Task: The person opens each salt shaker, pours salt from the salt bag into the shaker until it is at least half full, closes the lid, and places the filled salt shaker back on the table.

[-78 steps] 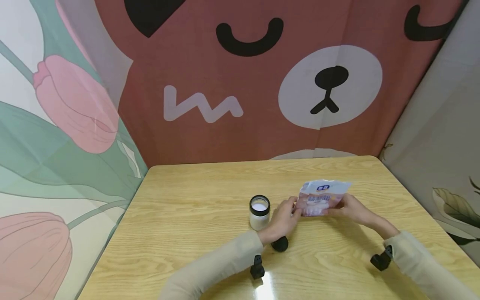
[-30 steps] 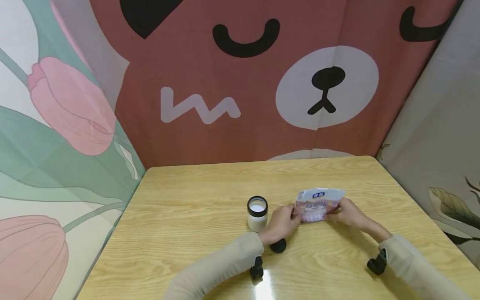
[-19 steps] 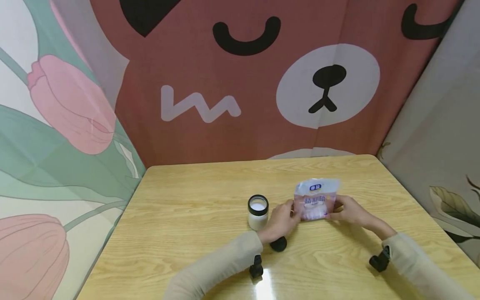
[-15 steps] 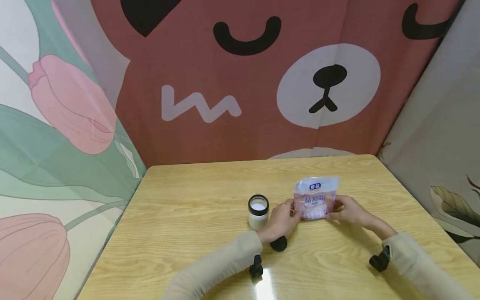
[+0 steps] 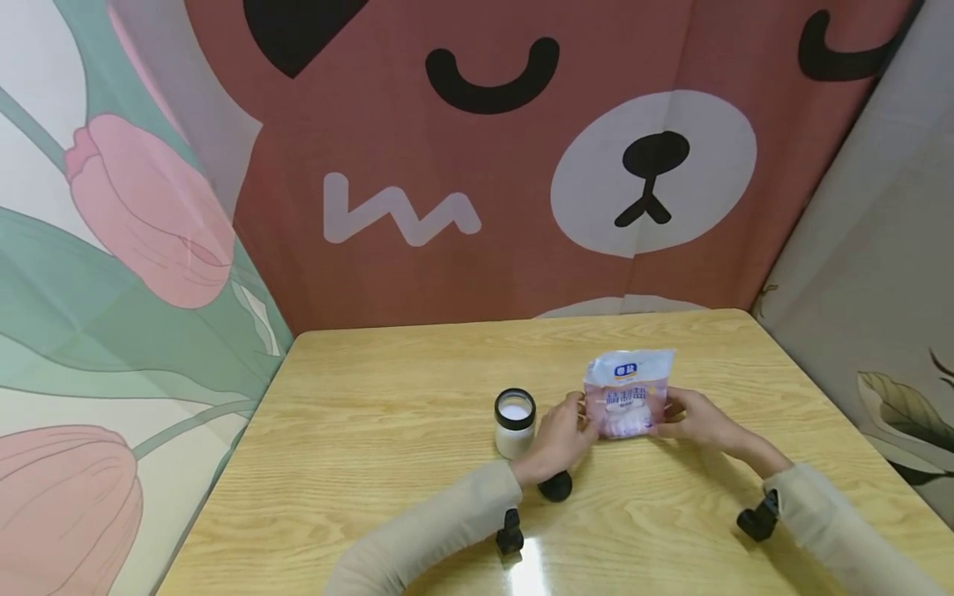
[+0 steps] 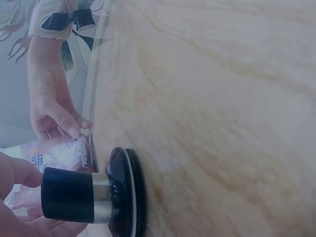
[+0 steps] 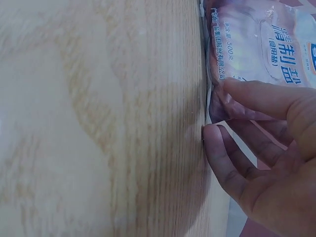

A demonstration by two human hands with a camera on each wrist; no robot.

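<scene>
A pink and white salt bag stands upright on the table, its printed front facing me. My left hand holds its lower left side. At its lower right edge my right hand pinches it, with the thumb on the front and fingers behind. A glass jar with a black rim and white contents stands just left of my left hand. Close by my left wrist, a black jar lid with a silver-banded knob lies on the table, partly hidden by the wrist in the head view.
The wooden table reaches back to a red bear-print curtain. Patterned hangings enclose both sides. A small black wrist camera hangs under each sleeve, close above the tabletop.
The bag had been leaning back and crumpled; its top has risen and its front now faces me upright. Both hands keep their hold on its sides. Jar and lid have not moved.
</scene>
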